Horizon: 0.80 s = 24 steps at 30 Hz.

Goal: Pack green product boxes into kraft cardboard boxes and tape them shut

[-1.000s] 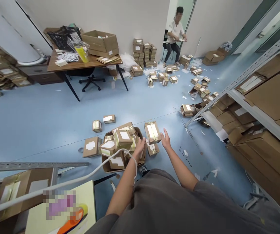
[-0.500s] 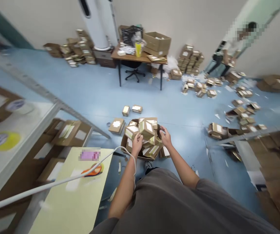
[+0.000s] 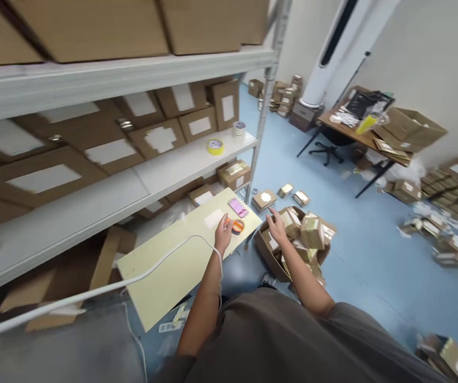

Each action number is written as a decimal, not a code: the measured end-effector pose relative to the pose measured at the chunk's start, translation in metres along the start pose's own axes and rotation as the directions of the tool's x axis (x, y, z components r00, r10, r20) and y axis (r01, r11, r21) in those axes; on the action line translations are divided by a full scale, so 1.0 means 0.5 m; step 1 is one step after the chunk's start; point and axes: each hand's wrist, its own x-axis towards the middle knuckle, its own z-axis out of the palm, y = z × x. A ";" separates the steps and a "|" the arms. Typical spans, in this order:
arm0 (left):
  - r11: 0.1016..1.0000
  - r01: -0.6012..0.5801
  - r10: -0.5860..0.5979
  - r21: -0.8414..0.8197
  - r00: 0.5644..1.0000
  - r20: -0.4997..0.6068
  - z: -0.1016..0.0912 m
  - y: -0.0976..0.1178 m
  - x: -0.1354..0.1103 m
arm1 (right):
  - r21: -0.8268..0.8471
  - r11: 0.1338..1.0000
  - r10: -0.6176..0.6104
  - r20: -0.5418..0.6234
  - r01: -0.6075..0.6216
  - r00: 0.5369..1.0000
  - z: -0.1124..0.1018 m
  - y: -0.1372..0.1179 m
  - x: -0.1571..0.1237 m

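Observation:
My left hand [image 3: 223, 235] is over the pale yellow tabletop [image 3: 160, 282], its fingers curled together beside orange-handled scissors [image 3: 237, 227]. Whether the fingers touch the scissors or hold anything, I cannot tell. A pink, pixelated item [image 3: 238, 207] lies just beyond the scissors. My right hand [image 3: 277, 227] is open with its fingers apart, above the left edge of a large open carton [image 3: 266, 254] on the floor. That carton is heaped with small taped cardboard boxes [image 3: 312, 232] bearing white labels.
Metal shelving [image 3: 189, 169] with labelled cartons stands at left, holding a yellow tape roll [image 3: 215, 147]. A white cable [image 3: 144, 274] crosses in front of me. Small boxes [image 3: 264, 200] lie beyond the carton. A desk [image 3: 356, 135] stands farther back; more boxes [image 3: 454, 247] are scattered right.
My view has swung left toward the table and shelving. My left hand has left the boxes in the carton and is now beside the scissors. My right hand is at the carton's left side.

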 end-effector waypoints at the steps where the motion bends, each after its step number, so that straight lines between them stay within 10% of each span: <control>1: 1.000 -0.007 0.006 -0.008 0.999 -0.040 -0.049 0.002 -0.002 | 0.000 0.999 -0.035 0.036 0.035 0.999 0.042 -0.021 0.003; 6: 0.999 -0.050 0.045 -0.019 0.978 -0.204 -0.245 0.009 -0.018 | 0.015 0.988 -0.157 0.162 0.157 0.974 0.222 -0.111 0.006; 10: 0.998 -0.051 0.041 -0.025 0.957 -0.286 -0.318 0.000 -0.023 | 0.036 0.978 -0.207 0.213 0.204 0.955 0.303 -0.144 0.004; 16: 1.000 -0.020 0.017 -0.005 0.949 -0.316 -0.305 -0.035 -0.006 | -0.014 0.985 -0.164 0.274 0.174 0.948 0.323 -0.096 0.032; 24: 0.993 0.103 -0.093 0.061 0.985 -0.147 -0.218 -0.110 0.017 | -0.205 0.976 0.160 0.419 -0.079 0.894 0.315 0.105 0.075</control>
